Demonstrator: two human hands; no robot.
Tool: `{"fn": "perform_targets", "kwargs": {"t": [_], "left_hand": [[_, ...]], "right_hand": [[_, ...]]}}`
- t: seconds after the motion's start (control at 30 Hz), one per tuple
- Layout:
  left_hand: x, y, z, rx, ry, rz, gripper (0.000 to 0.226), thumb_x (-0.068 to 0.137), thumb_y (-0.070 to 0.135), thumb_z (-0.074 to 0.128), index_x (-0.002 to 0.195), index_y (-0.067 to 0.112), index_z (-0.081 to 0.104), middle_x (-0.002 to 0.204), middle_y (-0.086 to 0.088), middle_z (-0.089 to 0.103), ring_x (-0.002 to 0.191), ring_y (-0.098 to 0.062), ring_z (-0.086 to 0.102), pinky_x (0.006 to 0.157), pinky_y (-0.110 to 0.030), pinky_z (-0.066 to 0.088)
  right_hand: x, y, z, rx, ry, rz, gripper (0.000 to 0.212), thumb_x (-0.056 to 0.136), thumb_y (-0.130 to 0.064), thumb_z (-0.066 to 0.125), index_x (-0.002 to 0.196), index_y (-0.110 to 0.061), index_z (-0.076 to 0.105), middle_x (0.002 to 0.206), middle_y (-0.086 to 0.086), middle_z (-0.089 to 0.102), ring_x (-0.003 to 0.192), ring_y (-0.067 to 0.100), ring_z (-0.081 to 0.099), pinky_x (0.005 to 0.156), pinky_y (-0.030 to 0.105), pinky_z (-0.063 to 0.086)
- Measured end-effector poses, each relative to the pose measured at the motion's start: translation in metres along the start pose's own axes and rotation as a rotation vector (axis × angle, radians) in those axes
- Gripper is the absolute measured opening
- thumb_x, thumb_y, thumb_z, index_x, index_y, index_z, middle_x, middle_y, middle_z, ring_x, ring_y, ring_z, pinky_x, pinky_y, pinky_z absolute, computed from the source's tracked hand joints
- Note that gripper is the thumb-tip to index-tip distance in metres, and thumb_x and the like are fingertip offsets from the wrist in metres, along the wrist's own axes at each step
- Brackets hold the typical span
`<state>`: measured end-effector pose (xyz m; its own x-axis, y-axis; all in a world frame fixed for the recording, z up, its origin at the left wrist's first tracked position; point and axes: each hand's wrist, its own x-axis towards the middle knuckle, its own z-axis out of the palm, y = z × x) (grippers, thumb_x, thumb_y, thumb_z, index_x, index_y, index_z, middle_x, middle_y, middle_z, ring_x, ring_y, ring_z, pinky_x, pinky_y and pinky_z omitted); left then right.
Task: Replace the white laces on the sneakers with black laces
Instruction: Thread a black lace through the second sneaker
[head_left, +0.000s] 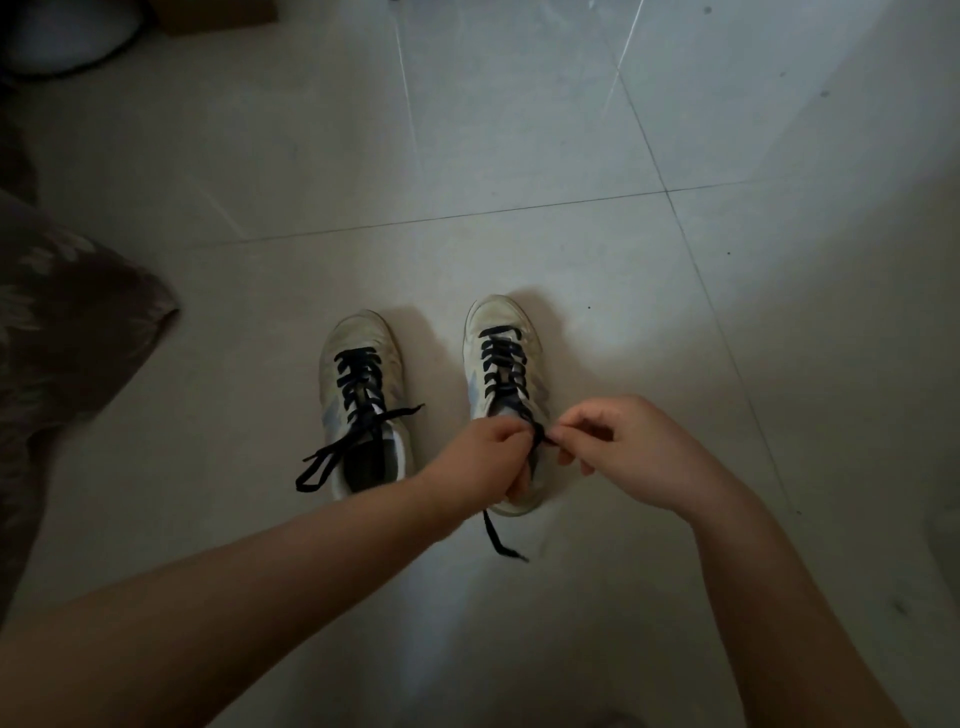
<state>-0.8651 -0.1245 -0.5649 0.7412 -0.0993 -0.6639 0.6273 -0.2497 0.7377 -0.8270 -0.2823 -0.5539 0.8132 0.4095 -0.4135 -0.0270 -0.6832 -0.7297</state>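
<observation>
The black lace (504, 364) already crisscrosses the right sneaker (501, 358) on the floor (519, 130). Both hands, left (488, 457) and right (618, 447), have fingers pinched on its ends above the tongue, seemingly to knot them. The left sneaker (363, 374) is laced but untied.

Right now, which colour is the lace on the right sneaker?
Black lace, threaded up the off-white right sneaker; the head view shows it.

Right sneaker's (501, 364) heel and opening behind both hands.
</observation>
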Motion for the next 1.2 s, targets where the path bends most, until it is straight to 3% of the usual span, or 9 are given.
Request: {"fn": "perform_targets", "kwargs": {"t": [0.2,0.33,0.5,0.6,0.7,0.8,0.9,1.07,1.2], "left_hand": [[-0.007,-0.024,-0.046,0.697,0.090,0.444,0.021,0.096,0.025,0.048,0.105,0.020,0.067,0.083,0.005,0.062,0.070,-0.010,0.057,0.066,-0.024,0.049],[-0.011,-0.046,-0.088,0.914,0.298,0.724,0.028,0.083,0.032,0.049,0.098,0.020,0.069,0.093,0.002,0.064,0.084,-0.020,0.062,0.070,-0.028,0.051],[-0.018,-0.080,-0.125,0.854,0.383,0.412,0.050,0.075,0.037,0.075,0.117,0.016,0.058,0.110,-0.005,0.053,0.098,-0.027,0.057,0.075,-0.033,0.049],[-0.021,-0.089,-0.132,0.542,0.321,0.400,0.048,0.075,0.035,0.076,0.114,0.016,0.056,0.090,0.003,0.054,0.084,-0.019,0.058,0.071,-0.023,0.044],[-0.022,-0.094,-0.138,0.324,0.302,0.382,0.038,0.080,0.045,0.069,0.105,0.021,0.053,0.074,0.006,0.059,0.067,-0.006,0.057,0.059,-0.016,0.043],[-0.026,-0.109,-0.148,0.407,0.309,0.441,0.010,0.084,0.022,0.070,0.087,0.020,0.061,0.066,0.012,0.056,0.064,0.005,0.055,0.057,-0.009,0.038],[-0.031,-0.123,-0.152,0.432,0.275,0.446,0.027,0.084,0.011,0.069,0.071,0.030,0.056,0.061,0.014,0.056,0.063,0.005,0.055,0.056,-0.007,0.037],[-0.021,-0.128,-0.164,0.400,0.441,0.343,0.014,0.085,0.011,0.060,0.073,0.016,0.057,0.064,-0.001,0.058,0.061,-0.017,0.054,0.061,-0.034,0.043],[-0.006,-0.142,-0.186,0.440,0.566,0.042,0.018,0.086,0.022,0.055,0.070,0.016,0.051,0.067,0.001,0.053,0.066,-0.021,0.051,0.060,-0.031,0.037]], "right_hand": [[0.006,-0.003,0.029,-0.055,0.171,0.050,0.004,0.087,-0.027,0.065,0.085,-0.023,0.066,0.077,-0.007,0.066,0.070,0.006,0.059,0.064,0.020,0.044],[0.015,-0.021,0.045,-0.206,0.136,-0.053,0.014,0.087,-0.029,0.063,0.099,-0.021,0.066,0.099,-0.005,0.064,0.094,0.011,0.059,0.084,0.030,0.049],[0.041,-0.053,0.072,-0.316,-0.054,-0.207,0.026,0.091,-0.023,0.056,0.117,-0.021,0.059,0.112,-0.004,0.055,0.096,0.013,0.058,0.086,0.036,0.048],[0.061,-0.070,0.100,-0.321,-0.133,-0.215,0.035,0.089,-0.016,0.054,0.125,-0.017,0.053,0.121,0.003,0.056,0.102,0.020,0.058,0.088,0.037,0.048],[0.071,-0.075,0.115,-0.353,-0.105,-0.188,0.028,0.085,-0.020,0.058,0.112,-0.018,0.051,0.095,-0.005,0.058,0.090,0.020,0.058,0.079,0.037,0.049],[0.072,-0.070,0.117,-0.323,-0.034,-0.168,0.011,0.085,-0.024,0.062,0.090,-0.022,0.053,0.067,-0.011,0.050,0.070,0.013,0.052,0.069,0.034,0.048],[0.066,-0.076,0.111,-0.247,-0.038,-0.141,0.014,0.087,-0.028,0.065,0.080,-0.022,0.055,0.064,-0.006,0.057,0.060,0.012,0.053,0.062,0.032,0.045],[0.053,-0.096,0.074,0.256,-0.073,-0.104,0.009,0.090,-0.020,0.063,0.081,-0.023,0.061,0.070,-0.006,0.067,0.068,0.008,0.063,0.064,0.018,0.048],[0.052,-0.097,0.043,0.972,0.052,-0.012,0.028,0.089,-0.012,0.047,0.067,-0.021,0.062,0.087,0.006,0.064,0.093,0.020,0.060,0.082,0.028,0.048]]}}
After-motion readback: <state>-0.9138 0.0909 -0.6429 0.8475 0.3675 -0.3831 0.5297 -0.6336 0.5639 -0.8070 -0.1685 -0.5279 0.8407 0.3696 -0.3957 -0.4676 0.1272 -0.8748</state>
